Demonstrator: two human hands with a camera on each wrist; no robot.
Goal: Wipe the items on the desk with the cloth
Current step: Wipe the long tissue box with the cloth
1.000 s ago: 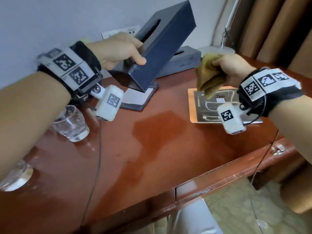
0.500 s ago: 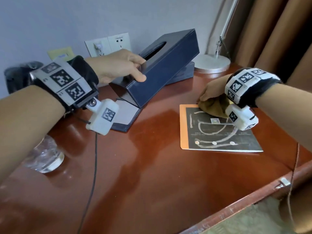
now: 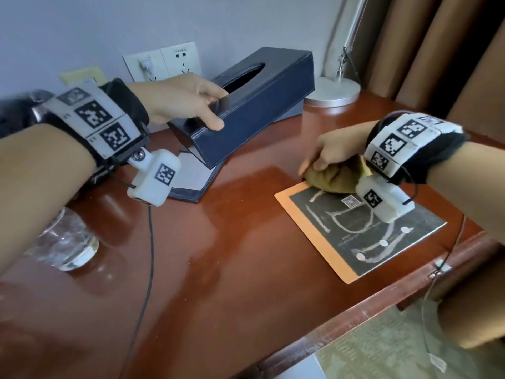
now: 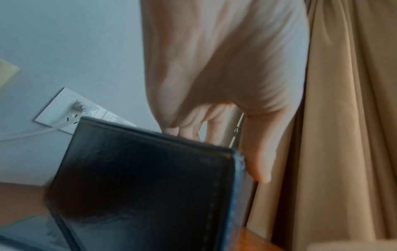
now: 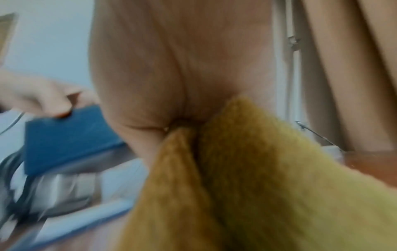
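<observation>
My left hand (image 3: 191, 102) grips the near end of a dark blue tissue box (image 3: 262, 105), thumb on its side and fingers over the top, holding it tilted above a dark blue notepad folder (image 3: 191, 184). The left wrist view shows the box end (image 4: 146, 183) under my fingers (image 4: 189, 129). My right hand (image 3: 333, 151) holds a bunched mustard-yellow cloth (image 3: 336, 176) and presses it onto the far edge of an orange and dark booklet (image 3: 363, 236). In the right wrist view the cloth (image 5: 257, 186) fills the lower half, gathered in my palm.
A clear glass (image 3: 65, 239) stands at the left by my forearm. A silver lamp base (image 3: 333, 91) sits at the back right before brown curtains (image 3: 437, 50). Wall sockets (image 3: 164, 64) hang behind the box. The red-brown desk (image 3: 218, 269) ends at its front edge, lower right.
My right hand came down with the cloth from mid-air onto the booklet's far edge. My left hand lowered the tissue box from a steep tilt to a flatter one.
</observation>
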